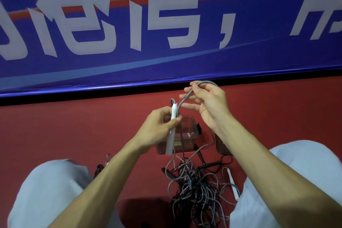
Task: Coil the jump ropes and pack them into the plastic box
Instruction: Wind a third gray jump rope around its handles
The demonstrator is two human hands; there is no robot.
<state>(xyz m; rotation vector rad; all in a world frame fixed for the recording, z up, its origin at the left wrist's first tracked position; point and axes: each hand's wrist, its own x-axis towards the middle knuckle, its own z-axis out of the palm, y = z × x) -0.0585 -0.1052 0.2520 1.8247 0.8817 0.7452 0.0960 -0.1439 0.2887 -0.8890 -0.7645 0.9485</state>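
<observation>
My left hand (160, 127) grips a white jump-rope handle (171, 135), held upright above the floor. Its grey rope (187, 96) loops up from the handle top to my right hand (207, 103), which pinches the rope between thumb and fingers. Below the hands stands a clear plastic box (187, 131) on the red floor, partly hidden by my left hand. A tangled heap of grey and black ropes (196, 187) lies between my knees. A second white handle (233, 184) lies at the heap's right side.
A blue banner with white characters (166, 24) hangs along the wall behind the box. A dark lid-like piece (223, 146) lies right of the box. Black handles (209, 164) stick out of the heap. My knees in light trousers (46, 190) flank the heap.
</observation>
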